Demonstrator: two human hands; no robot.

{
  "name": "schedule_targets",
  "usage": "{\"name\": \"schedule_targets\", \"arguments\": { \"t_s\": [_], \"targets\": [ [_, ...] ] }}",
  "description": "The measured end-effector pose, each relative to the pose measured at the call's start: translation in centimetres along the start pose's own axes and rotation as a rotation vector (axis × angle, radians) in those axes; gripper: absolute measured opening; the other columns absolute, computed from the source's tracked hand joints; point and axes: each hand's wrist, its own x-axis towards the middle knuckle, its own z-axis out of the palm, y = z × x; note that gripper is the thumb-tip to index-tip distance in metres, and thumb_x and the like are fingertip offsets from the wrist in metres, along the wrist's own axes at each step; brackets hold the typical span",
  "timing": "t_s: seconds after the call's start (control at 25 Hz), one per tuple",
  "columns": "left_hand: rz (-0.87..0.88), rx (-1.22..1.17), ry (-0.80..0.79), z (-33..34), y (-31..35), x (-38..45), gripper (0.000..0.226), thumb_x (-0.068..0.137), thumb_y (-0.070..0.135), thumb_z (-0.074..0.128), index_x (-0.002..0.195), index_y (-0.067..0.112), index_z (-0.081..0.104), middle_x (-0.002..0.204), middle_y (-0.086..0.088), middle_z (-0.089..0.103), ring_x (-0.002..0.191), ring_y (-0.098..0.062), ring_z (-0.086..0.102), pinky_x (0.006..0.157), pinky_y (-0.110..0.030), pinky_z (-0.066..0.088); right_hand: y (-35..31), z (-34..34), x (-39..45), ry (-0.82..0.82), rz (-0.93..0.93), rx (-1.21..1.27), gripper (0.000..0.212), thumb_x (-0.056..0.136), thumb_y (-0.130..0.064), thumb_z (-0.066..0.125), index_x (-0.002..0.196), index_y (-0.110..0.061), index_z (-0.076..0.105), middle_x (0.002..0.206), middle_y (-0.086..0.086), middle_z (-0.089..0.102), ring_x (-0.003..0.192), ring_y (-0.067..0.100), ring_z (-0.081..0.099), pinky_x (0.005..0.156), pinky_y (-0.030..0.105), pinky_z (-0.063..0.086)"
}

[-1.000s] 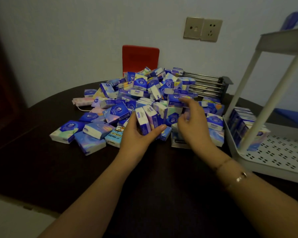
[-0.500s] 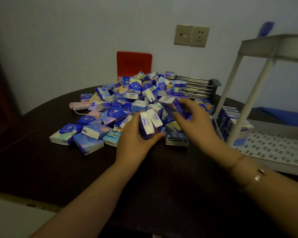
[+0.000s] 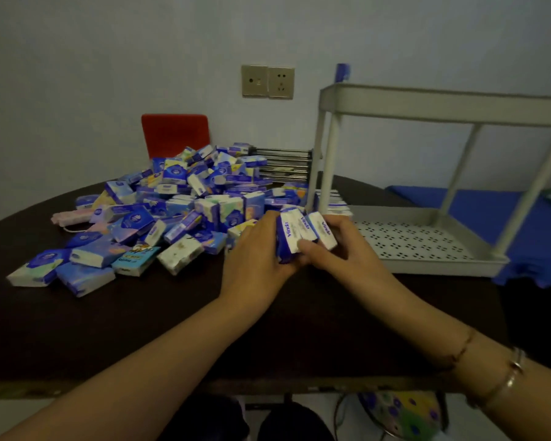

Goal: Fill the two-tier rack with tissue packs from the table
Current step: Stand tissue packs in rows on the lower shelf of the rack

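Dark table (image 3: 140,319): both hands, left (image 3: 255,256) and right (image 3: 341,249), clamp three tissue packs (image 3: 304,232) between them.

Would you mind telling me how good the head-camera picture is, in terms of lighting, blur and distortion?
Head view: dim overall, the dark table swallowing detail; no glare. Wide-angle distortion splays the white rack posts and stretches the forearms at the lower corners. The left hand and right hand are slightly soft, yet the print on the held tissue packs is legible; the pile of packs behind is smeared.
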Motion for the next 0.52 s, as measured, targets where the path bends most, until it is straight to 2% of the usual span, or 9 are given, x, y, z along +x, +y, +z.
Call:
{"name": "schedule_targets", "arguments": {
  "t_s": [0.12, 0.24, 0.36, 0.44, 0.52],
  "targets": [
    [0.075, 0.075, -0.014, 1.0, 2.1, 0.5, 0.067, 0.075, 0.037, 0.073, 0.132, 0.024, 0.041, 0.128, 0.003, 0.053, 0.119, -0.015, 0.047, 0.089, -0.028, 0.041, -0.1, -1.6, -0.2, 0.081, 0.032, -0.024, 0.056, 0.075, -0.033, 0.073, 0.12, -0.031, 0.039, 0.095, -0.028, 0.051, 0.079, -0.024, 0.054, 0.065, -0.001, 0.044],
    [0.137, 0.144, -0.023, 1.8, 3.4, 0.9, 0.073, 0.074, 0.039, 0.074, 0.136, 0.023, 0.038, 0.131, 0.002, 0.049, 0.119, -0.016, 0.045, 0.093, -0.033, 0.045, 0.3, -3.0, 0.2, 0.134, 0.08, -0.055, 0.061, 0.076, -0.027, 0.075, 0.124, -0.025, 0.038, 0.096, -0.022, 0.05, 0.082, -0.007, 0.056, 0.062, 0.008, 0.047],
    [0.164, 0.074, -0.072, 2.5, 3.2, 1.5, 0.078, 0.069, 0.045, 0.078, 0.133, 0.026, 0.038, 0.13, 0.005, 0.048, 0.117, -0.013, 0.045, 0.093, -0.031, 0.045, 0.7, -3.9, 1.2, 0.142, 0.141, -0.043, 0.061, 0.077, -0.02, 0.073, 0.127, -0.019, 0.038, 0.103, -0.01, 0.051, 0.085, 0.001, 0.055, 0.059, 0.011, 0.047],
    [0.171, -0.012, -0.146, 2.5, 2.6, 1.7, 0.087, 0.064, 0.05, 0.079, 0.136, 0.029, 0.034, 0.134, 0.009, 0.044, 0.121, -0.008, 0.041, 0.098, -0.029, 0.042, 0.6, -5.0, 2.3, 0.144, 0.169, -0.075, 0.056, 0.078, -0.018, 0.072, 0.124, -0.018, 0.04, 0.105, -0.004, 0.053, 0.087, 0.005, 0.057, 0.064, 0.014, 0.048],
    [0.136, -0.056, -0.152, 2.5, 1.8, 2.0, 0.091, 0.063, 0.053, 0.078, 0.138, 0.031, 0.031, 0.137, 0.012, 0.041, 0.122, -0.004, 0.039, 0.1, -0.026, 0.04, 0.4, -7.1, 3.8, 0.15, 0.175, -0.086, 0.05, 0.08, -0.013, 0.069, 0.121, -0.016, 0.041, 0.109, 0.002, 0.055, 0.092, 0.01, 0.058, 0.075, 0.023, 0.051]
  ]
}}
